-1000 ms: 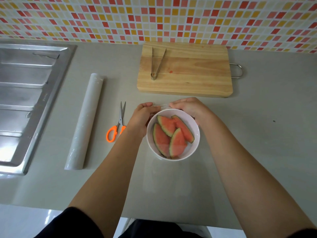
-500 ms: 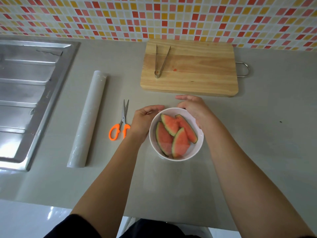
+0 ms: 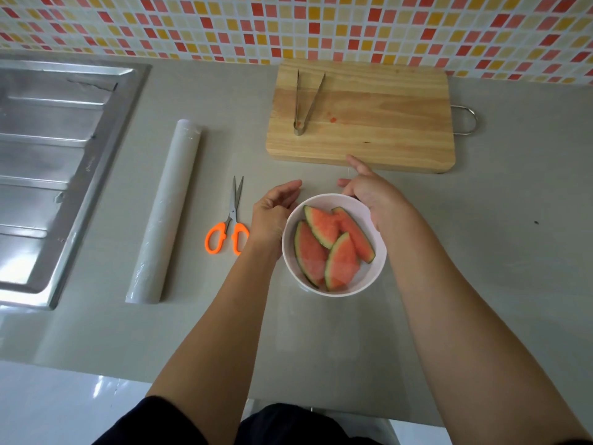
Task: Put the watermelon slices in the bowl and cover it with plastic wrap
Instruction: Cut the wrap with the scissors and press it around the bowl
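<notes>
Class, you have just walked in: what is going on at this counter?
A person has both hands by a white bowl holding four watermelon slices. The left hand is open beside its left rim, the right hand open at its far right rim. Whether clear film already covers the bowl is hard to tell. The plastic wrap roll and scissors lie to the left; tongs rest on the cutting board.

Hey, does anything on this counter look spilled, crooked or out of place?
Only one small thing: a red fleck, likely watermelon, lies on the cutting board beside the tongs. The bowl stands upright with the slices inside, and nothing looks spilled.
</notes>
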Available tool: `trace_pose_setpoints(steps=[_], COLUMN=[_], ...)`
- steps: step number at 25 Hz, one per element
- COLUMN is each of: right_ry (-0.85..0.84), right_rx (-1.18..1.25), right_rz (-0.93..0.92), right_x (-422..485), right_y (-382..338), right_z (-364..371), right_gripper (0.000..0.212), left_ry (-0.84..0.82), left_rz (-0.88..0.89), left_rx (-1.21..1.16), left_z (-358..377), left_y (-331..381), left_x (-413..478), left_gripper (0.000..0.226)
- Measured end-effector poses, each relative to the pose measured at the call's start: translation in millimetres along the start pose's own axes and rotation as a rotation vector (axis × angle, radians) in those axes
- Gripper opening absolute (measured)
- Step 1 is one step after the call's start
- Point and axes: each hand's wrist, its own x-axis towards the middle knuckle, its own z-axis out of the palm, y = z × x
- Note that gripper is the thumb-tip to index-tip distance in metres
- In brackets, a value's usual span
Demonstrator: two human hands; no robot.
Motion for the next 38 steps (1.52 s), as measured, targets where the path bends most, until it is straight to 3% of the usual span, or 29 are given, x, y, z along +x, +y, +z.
trace_pose_setpoints(steps=[2, 4, 6, 8, 9, 12, 14, 22, 27, 33, 38], right_ry=[0.092, 0.149, 0.274, 0.357, 0.282, -0.204, -0.377, -0.316, -0.190, -0.196, -0.186], right_rx=[0.007, 0.047, 0.088, 0.096, 0.120, 0.100, 0.041, 0.087, -0.030, 0.098, 0.158], right_rz=[-0.014, -0.019, -0.064, -0.208, -0.306, -0.494, -0.455, -0.225, -0.291, -0.242, -0.227], right_x=[-1, -3, -6, -12, -16, -32, -33, -23, -22, -27, -27], right_y=[3, 8, 9, 9, 10, 19, 26, 33, 33, 34, 35], right_z=[-1, -4, -10, -21, -25, -22, -17, -10, -9, -9, -11], right_gripper=[0.065, 0.060, 0.053, 0.047, 0.045, 0.033, 0.036, 0.083, 0.083, 0.082, 0.086], left_ry=[0.000, 0.008, 0.080, 0.268, 0.304, -0.032, -0.142, -0.098, -0.109, 0.006, 0.328], left_rz=[0.085, 0.325, 0.535, 0.617, 0.593, 0.344, 0.250, 0.155, 0.100, -0.084, -0.211], left_rx=[0.258, 0.775, 0.998, 0.894, 0.738, 0.102, -0.044, 0.003, 0.143, 0.086, -0.070], left_z=[-7, -17, -28, -34, -36, -22, -10, 0, -2, 4, 17], left_y=[2, 7, 13, 16, 14, -2, -17, -27, -27, -20, -16], left_x=[2, 3, 1, -8, -15, -42, -51, -47, -40, -39, -46], left_gripper=[0.047, 0.034, 0.032, 0.025, 0.025, 0.041, 0.049, 0.063, 0.072, 0.077, 0.077])
